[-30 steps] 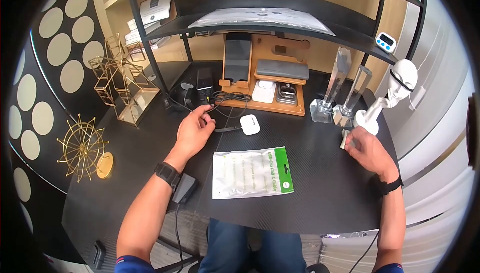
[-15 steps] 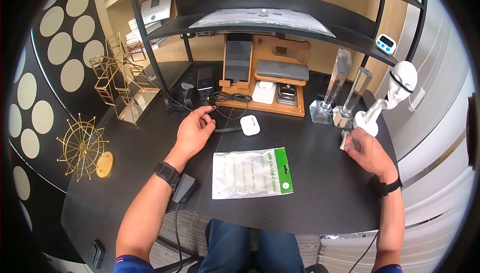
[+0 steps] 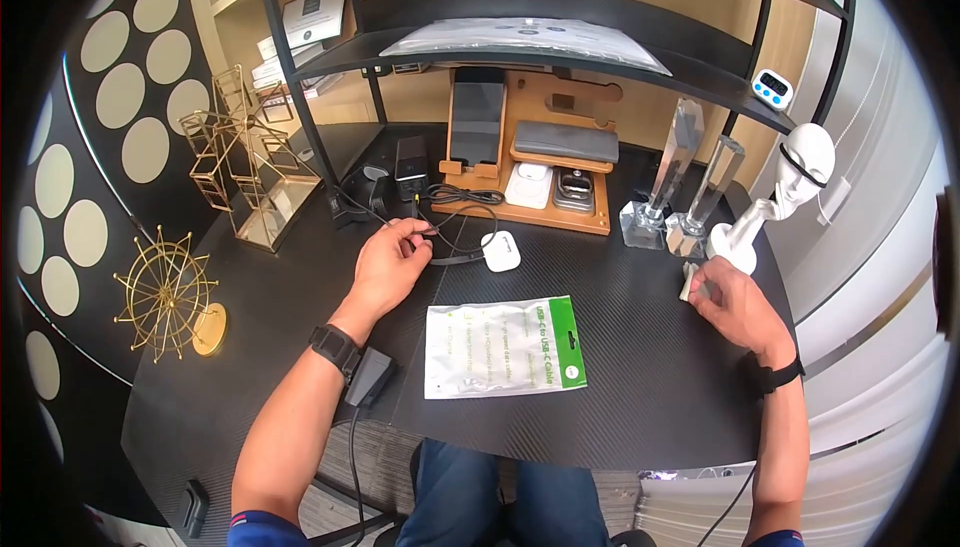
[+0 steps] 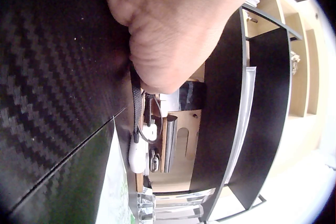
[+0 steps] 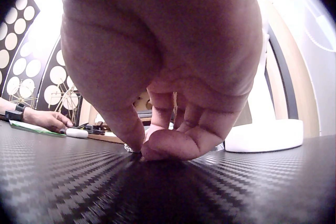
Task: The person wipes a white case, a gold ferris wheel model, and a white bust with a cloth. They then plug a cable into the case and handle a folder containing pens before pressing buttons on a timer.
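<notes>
My left hand (image 3: 392, 267) rests on the black desk, its thumb and fingertips pinching a thin black cable (image 3: 470, 250) that loops out from a coiled bundle. Just right of these fingers lies a white rounded-square case (image 3: 501, 253) with a flat black strap (image 3: 455, 260) running toward the hand. Far over on the right, my right hand (image 3: 738, 299) has its fingers curled and the thumb against a small whitish piece (image 3: 688, 282) at the desk surface. In the right wrist view the curled fingers mostly hide that piece. The left wrist view hides the left fingertips behind the hand.
A white and green USB-C cable bag (image 3: 500, 347) lies in front. Behind stand a wooden phone stand (image 3: 560, 214), crystal trophies (image 3: 667, 177) and a white head figurine (image 3: 806, 157). Gold wheel ornaments (image 3: 168, 297) stand left. A black adapter (image 3: 371, 379) sits beside the left wrist.
The left fingers have drawn in slightly toward me with the cable between them. Its loop has shifted nearer and now reaches the edge of the white case. The right hand stays put.
</notes>
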The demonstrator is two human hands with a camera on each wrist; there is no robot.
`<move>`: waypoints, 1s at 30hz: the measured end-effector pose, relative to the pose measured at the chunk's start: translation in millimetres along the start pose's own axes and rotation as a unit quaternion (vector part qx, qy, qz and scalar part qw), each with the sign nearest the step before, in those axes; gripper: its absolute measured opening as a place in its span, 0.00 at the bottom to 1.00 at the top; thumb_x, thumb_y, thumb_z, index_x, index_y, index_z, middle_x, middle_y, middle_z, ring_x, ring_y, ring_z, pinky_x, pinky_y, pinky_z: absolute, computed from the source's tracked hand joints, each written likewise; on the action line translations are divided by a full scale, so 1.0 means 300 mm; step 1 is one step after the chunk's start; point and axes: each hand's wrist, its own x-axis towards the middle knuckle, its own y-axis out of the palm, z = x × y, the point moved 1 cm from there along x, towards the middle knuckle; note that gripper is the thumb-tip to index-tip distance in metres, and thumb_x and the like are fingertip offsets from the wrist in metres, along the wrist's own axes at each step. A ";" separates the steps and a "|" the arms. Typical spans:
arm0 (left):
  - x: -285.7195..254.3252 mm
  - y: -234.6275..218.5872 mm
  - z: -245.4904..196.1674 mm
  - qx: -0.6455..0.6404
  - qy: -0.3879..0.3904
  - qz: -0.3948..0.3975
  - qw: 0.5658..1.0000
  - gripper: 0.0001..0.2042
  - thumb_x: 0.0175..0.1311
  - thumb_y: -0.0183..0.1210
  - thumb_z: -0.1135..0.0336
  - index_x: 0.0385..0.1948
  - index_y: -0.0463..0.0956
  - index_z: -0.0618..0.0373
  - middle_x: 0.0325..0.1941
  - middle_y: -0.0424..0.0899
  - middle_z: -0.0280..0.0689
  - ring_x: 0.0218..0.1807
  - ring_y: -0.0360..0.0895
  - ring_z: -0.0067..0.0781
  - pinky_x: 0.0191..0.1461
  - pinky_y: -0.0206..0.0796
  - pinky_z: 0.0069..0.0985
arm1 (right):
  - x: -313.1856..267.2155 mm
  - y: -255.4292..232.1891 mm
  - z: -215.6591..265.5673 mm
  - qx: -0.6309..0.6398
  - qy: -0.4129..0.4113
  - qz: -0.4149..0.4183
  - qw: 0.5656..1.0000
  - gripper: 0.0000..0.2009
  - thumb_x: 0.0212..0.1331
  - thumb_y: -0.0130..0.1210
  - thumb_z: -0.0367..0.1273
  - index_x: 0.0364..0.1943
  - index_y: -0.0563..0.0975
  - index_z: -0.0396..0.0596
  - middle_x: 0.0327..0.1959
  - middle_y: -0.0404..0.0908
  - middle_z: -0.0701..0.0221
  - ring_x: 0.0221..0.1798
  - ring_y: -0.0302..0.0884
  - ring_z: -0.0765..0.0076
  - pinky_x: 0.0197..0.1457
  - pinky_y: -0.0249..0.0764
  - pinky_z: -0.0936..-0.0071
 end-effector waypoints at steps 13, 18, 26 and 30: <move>-0.006 -0.001 -0.017 0.000 -0.003 -0.004 1.000 0.21 0.69 0.66 0.70 0.64 0.79 0.62 0.36 0.80 0.25 0.35 0.73 0.16 0.44 0.70 0.20 | 0.001 0.004 -0.003 -0.006 -0.001 -0.004 1.000 0.07 0.65 0.65 0.29 0.43 0.81 0.42 0.43 0.79 0.64 0.36 0.79 0.63 0.45 0.77 0.64; -0.011 -0.006 -0.044 -0.040 -0.046 -0.017 0.998 0.17 0.69 0.66 0.71 0.59 0.82 0.63 0.39 0.81 0.26 0.37 0.73 0.16 0.45 0.69 0.19 | 0.001 0.003 -0.001 -0.005 0.003 -0.003 1.000 0.07 0.65 0.65 0.29 0.43 0.81 0.42 0.43 0.79 0.64 0.36 0.78 0.64 0.45 0.77 0.63; -0.008 0.000 -0.020 -0.020 -0.022 -0.007 1.000 0.19 0.70 0.66 0.71 0.61 0.80 0.63 0.38 0.81 0.26 0.36 0.73 0.15 0.45 0.69 0.19 | -0.001 -0.001 0.004 -0.007 0.006 0.000 1.000 0.08 0.66 0.65 0.30 0.43 0.81 0.42 0.43 0.79 0.63 0.37 0.78 0.64 0.45 0.77 0.64; -0.013 -0.003 -0.040 -0.043 -0.044 -0.020 0.998 0.17 0.70 0.65 0.71 0.58 0.82 0.63 0.39 0.81 0.26 0.37 0.73 0.15 0.45 0.69 0.19 | -0.001 0.000 0.006 -0.002 0.006 0.000 1.000 0.08 0.66 0.65 0.29 0.43 0.81 0.41 0.44 0.79 0.63 0.37 0.79 0.63 0.46 0.77 0.64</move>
